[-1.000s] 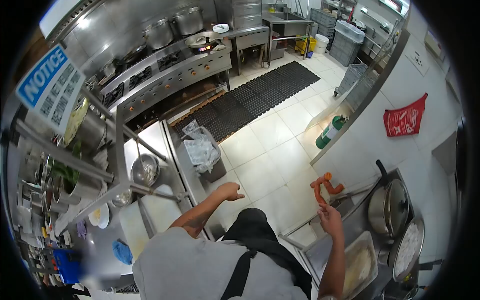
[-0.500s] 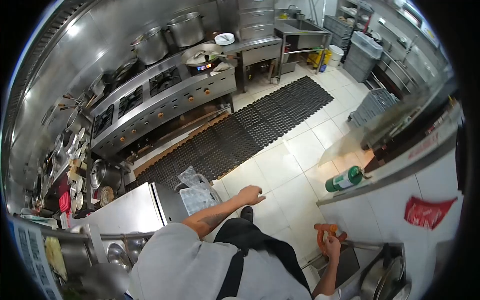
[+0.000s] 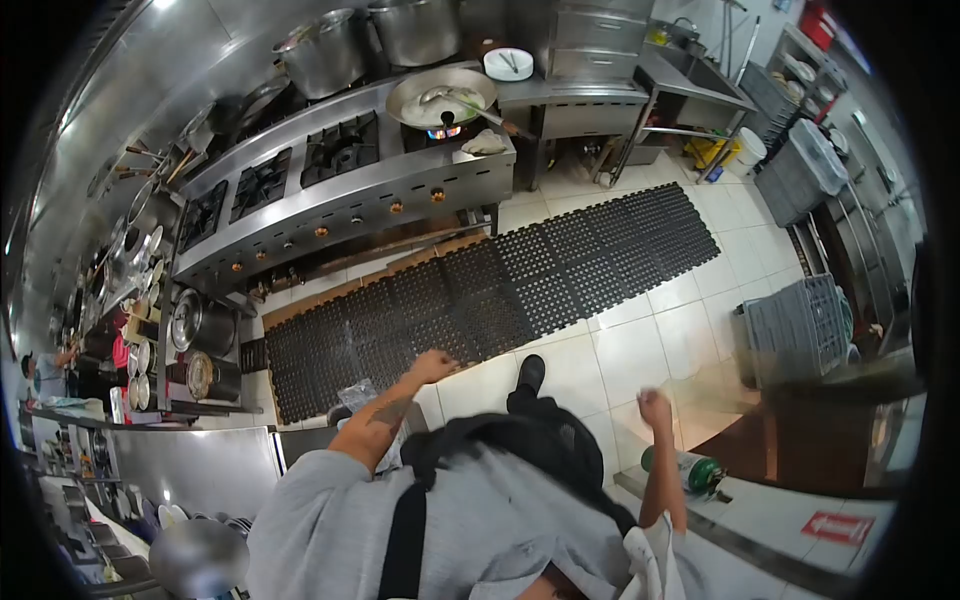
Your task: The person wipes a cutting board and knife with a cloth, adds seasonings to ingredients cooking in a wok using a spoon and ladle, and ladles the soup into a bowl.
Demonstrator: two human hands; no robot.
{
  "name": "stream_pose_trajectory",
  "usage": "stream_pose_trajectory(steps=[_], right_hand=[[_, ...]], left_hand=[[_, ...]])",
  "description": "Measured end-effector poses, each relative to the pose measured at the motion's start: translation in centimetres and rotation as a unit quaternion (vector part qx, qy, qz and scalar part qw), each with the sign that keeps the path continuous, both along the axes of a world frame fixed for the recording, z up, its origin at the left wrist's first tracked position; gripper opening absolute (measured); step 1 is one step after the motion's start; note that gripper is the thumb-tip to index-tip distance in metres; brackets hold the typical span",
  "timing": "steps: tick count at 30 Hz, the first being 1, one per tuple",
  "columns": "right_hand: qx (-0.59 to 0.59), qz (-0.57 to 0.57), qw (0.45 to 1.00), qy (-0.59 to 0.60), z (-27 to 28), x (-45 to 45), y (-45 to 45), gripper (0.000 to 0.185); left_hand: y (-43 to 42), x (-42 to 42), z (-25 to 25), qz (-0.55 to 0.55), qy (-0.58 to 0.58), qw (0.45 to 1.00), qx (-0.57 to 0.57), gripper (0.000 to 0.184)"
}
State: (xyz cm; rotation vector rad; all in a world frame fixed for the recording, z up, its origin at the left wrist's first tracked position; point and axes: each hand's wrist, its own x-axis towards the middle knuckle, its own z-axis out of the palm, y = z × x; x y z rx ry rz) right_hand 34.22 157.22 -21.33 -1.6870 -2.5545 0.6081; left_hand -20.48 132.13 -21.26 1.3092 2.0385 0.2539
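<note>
My left hand point(image 3: 433, 366) is in front of me over the near edge of the black rubber mat point(image 3: 480, 300), its fingers loosely curled with nothing showing in them. On the other side, my right hand point(image 3: 655, 408) is raised above the pale tiled floor point(image 3: 565, 365), closed like a fist and slightly blurred. No sausage shows in it or around it. The green gas cylinder point(image 3: 690, 468) lies just below that hand, partly hidden by my forearm. A plastic bag point(image 3: 355, 395) sits beside my left forearm.
Beyond the mat runs a steel stove point(image 3: 340, 215) with a lit burner under a wide pan point(image 3: 440, 95); a ladle rests in it. Tall pots point(image 3: 325, 55) stand behind. Grey crates point(image 3: 800, 325) are at the right. Another person point(image 3: 45, 372) shows at the far left.
My view has shifted forward, toward the stove. My right hand held orange-red sausages by a steel bin; now it is raised and they are out of sight. My left fingers have curled in.
</note>
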Motion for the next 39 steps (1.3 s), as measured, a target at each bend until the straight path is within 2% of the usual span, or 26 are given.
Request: stream_pose_trajectory(steps=[1, 2, 4, 5, 7, 8, 10, 11, 13, 14, 15, 17, 18, 19, 20, 21, 22, 24, 26, 27, 29, 30, 32, 36, 37, 39], right_hand=[[-0.003, 0.029, 1.0, -0.01, 0.9, -4.0, 5.5, 0.036], [0.01, 0.045, 0.996, 0.072, 2.9, -9.1, 10.2, 0.034], [0.02, 0.096, 0.984, 0.147, 7.2, -19.8, 17.9, 0.032], [0.013, 0.14, 0.985, 0.097, 9.8, -25.6, 21.6, 0.031], [0.103, 0.21, 0.96, 0.152, 12.8, -35.7, 26.4, 0.036], [0.15, 0.204, 0.95, 0.184, 16.4, -40.4, 26.8, 0.04], [0.202, 0.234, 0.935, 0.174, 17.5, -49.1, 30.4, 0.055], [0.234, 0.252, 0.926, 0.157, 17.9, -53.1, 32.0, 0.063], [0.253, 0.256, 0.924, 0.129, 18.4, -59.5, 34.0, 0.069], [0.277, 0.251, 0.922, 0.101, 18.1, -62.1, 34.7, 0.076], [0.278, 0.252, 0.922, 0.099, 17.8, -64.2, 35.3, 0.076], [0.189, 0.252, 0.948, -0.035, 17.3, -67.8, 37.0, 0.075], [0.088, 0.257, 0.962, -0.027, 15.5, -69.6, 38.7, 0.069], [0.087, 0.261, 0.961, -0.034, 15.2, -70.5, 39.7, 0.069], [0.074, 0.273, 0.959, 0.027, 14.8, -71.1, 40.3, 0.065], [0.062, 0.284, 0.953, 0.089, 14.6, -71.7, 40.6, 0.062], [0.059, 0.281, 0.954, 0.086, 15.5, -71.7, 40.3, 0.062], [-0.067, 0.209, 0.966, 0.14, 20.3, -69.7, 38.1, 0.055], [-0.075, 0.182, 0.97, 0.143, 21.8, -68.6, 37.3, 0.054], [-0.083, 0.157, 0.972, 0.155, 21.9, -68.5, 37.0, 0.053], [-0.047, 0.177, 0.972, 0.145, 21.1, -68.9, 38.0, 0.05], [-0.183, 0.137, 0.957, 0.181, 22.5, -69.4, 38.5, 0.05], [-0.37, 0.077, 0.879, 0.29, 23.3, -69.3, 39.6, 0.049], [-0.403, 0.013, 0.859, 0.315, 23.5, -66.6, 41.1, 0.032], [-0.405, 0.014, 0.86, 0.309, 23.8, -66.1, 42.2, 0.032], [-0.127, 0.121, 0.973, 0.148, 24.4, -65.3, 43.9, 0.031]], left_hand=[[-1.9, -1.9, -1.5, -0.006, 0.019, 1.0, -0.022, 0.044], [-4.8, -5.3, -9.1, 0.016, 0.057, 0.988, -0.142, 0.042], [-9.1, -6.1, -6.1, -0.03, 0.061, 0.991, -0.115, 0.034], [-10.6, -5.9, -6.7, 0.263, -0.046, 0.953, -0.144, 0.029], [-12.7, -6.4, -8.0, 0.477, -0.195, 0.822, -0.243, 0.031], [-13.4, -5.8, -8.4, 0.482, -0.203, 0.814, -0.252, 0.031], [-12.5, -5.3, -9.0, 0.607, -0.266, 0.723, -0.194, 0.028], [-11.1, -5.5, -9.6, 0.613, -0.27, 0.717, -0.191, 0.028], [-9.0, -5.6, -10.4, 0.611, -0.402, 0.67, -0.128, 0.024], [-5.9, -6.7, -9.9, 0.596, -0.365, 0.704, -0.127, 0.024], [-3.0, -9.1, -10.4, 0.38, -0.205, 0.902, -0.002, 0.024], [4.3, -14.5, -11.6, 0.235, -0.1, 0.964, 0.068, 0.028], [9.2, -17.5, -12.2, 0.349, -0.179, 0.92, 0.009, 0.032], [14.0, -21.5, -12.6, 0.15, 0.043, 0.986, 0.064, 0.033], [20.4, -23.6, -7.2, 0.44, -0.205, 0.874, 0.029, 0.039], [26.0, -26.0, -3.2, 0.455, -0.27, 0.842, 0.108, 0.046], [31.6, -27.6, 1.8, 0.487, -0.37, 0.768, 0.187, 0.059], [39.1, -31.4, 9.0, 0.474, -0.524, 0.682, 0.189, 0.081], [44.7, -34.2, 13.8, 0.498, -0.656, 0.546, 0.151, 0.079], [46.7, -35.3, 14.0, 0.5, -0.658, 0.544, 0.144, 0.079], [49.7, -36.7, 13.6, 0.46, -0.763, 0.447, 0.079, 0.066], [50.7, -36.5, 13.1, 0.487, -0.76, 0.419, 0.097, 0.049], [50.5, -36.5, 12.4, 0.489, -0.772, 0.393, 0.1, 0.04], [48.7, -38.1, 13.8, 0.514, -0.762, 0.378, 0.108, 0.029], [48.3, -38.3, 14.1, 0.512, -0.76, 0.387, 0.103, 0.029], [48.0, -38.5, 14.9, 0.522, -0.758, 0.38, 0.092, 0.03]])
